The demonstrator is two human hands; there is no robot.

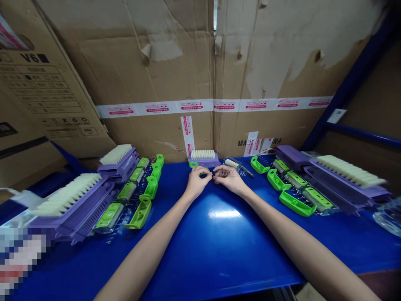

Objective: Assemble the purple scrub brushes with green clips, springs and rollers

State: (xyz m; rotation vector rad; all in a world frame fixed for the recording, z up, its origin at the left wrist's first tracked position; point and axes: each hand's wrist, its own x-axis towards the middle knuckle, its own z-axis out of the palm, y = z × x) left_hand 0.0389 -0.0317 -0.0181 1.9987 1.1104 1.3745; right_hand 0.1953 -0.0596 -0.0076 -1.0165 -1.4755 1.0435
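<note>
My left hand (198, 180) is closed in a pinch, its fingertips almost meeting those of my right hand (231, 179). What the left fingers hold is too small and hidden to make out; a bit of green shows beside them. A thin coil spring (243, 172) runs along my right hand, whose fingers are pinched around its near end. Just behind the hands stand a purple block with cream bristles (203, 157) and a green end piece (193, 165). To the right of them lies a clear tube with a cream insert (232, 163) and a dark tip.
On the left of the blue table (200, 251) are purple bristle blocks (73, 194), green-topped cartridges (127, 190), springs and green brackets (139, 213). Similar purple blocks (347, 175), cartridges (318, 198) and green brackets (297, 203) line the right. Cardboard (156, 75) walls the back.
</note>
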